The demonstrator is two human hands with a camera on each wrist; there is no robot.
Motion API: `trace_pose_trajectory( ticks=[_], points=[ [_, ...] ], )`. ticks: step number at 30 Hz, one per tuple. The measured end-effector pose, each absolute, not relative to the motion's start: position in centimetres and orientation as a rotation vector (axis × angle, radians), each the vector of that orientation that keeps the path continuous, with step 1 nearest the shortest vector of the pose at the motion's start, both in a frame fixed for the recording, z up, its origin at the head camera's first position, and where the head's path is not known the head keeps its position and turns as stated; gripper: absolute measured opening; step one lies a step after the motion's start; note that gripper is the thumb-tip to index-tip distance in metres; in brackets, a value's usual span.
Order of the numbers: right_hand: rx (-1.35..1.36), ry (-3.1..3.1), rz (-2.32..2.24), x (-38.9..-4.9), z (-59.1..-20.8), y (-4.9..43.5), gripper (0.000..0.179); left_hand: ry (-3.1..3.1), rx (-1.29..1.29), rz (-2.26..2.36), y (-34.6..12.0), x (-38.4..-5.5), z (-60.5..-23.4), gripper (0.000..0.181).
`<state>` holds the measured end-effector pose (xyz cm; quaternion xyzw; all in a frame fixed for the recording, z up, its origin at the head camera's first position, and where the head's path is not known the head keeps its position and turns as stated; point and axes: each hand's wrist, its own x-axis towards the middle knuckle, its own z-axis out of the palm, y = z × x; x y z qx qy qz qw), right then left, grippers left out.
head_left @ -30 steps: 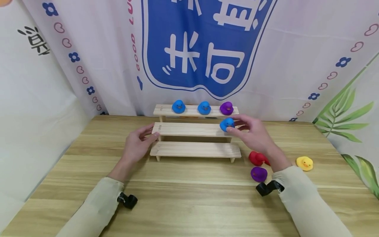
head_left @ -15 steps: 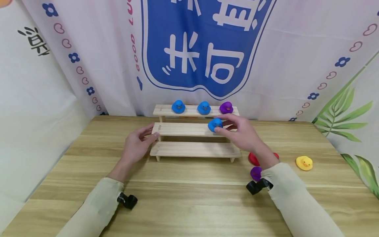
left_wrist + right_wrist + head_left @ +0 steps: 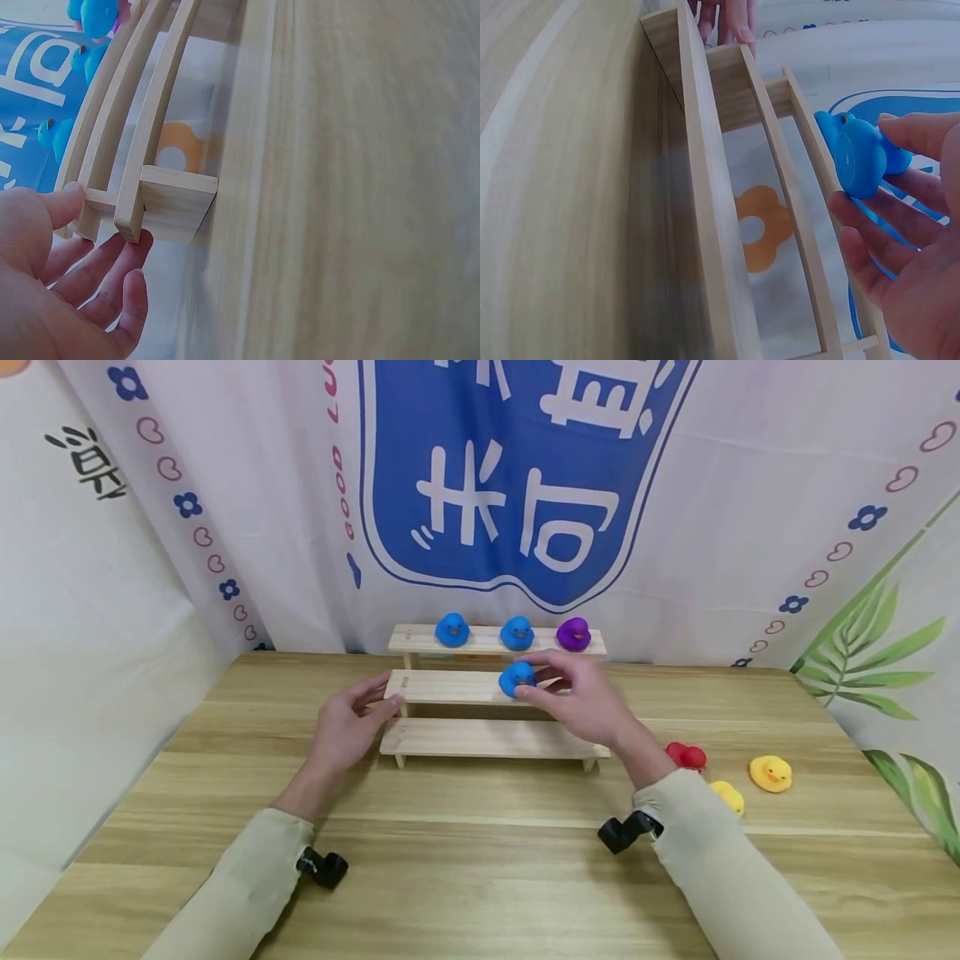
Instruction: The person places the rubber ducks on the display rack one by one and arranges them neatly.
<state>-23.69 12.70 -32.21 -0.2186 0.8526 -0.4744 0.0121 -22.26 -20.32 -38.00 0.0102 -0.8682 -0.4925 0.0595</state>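
A three-tier wooden display rack (image 3: pixel 450 737) stands on the table. At its left end my left hand (image 3: pixel 348 727) holds the middle tier, the thumb on the board; the left wrist view shows this hand (image 3: pixel 82 277) with fingertips against the board ends. My right hand (image 3: pixel 585 697) pinches a blue rubber duck (image 3: pixel 517 679) between thumb and fingers over the right half of the middle tier. In the right wrist view that duck (image 3: pixel 861 157) has its flat base showing, tilted, near the board. The top tier carries two blue ducks (image 3: pixel 452 631) and a purple duck (image 3: pixel 574 633).
Right of the rack lie a red duck (image 3: pixel 686 757) and two yellow ducks (image 3: pixel 771 773), one partly behind the right sleeve (image 3: pixel 720 860). A printed curtain (image 3: pixel 300 510) hangs behind the wooden table (image 3: pixel 465 860).
My right hand has carried the blue duck leftward along the middle tier. The right forearm now covers the purple duck on the table and uncovers a second yellow one. My left hand stays put.
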Motion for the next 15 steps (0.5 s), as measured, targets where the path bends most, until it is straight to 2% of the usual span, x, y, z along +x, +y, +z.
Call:
trace_pose_trajectory(
  ticks=[15],
  points=[
    [-0.727, 2.576, -1.527, -24.0, -32.3, 10.4, 0.039, -2.63, 0.013, -1.497, -20.5, -22.3, -38.1, 0.063]
  ],
)
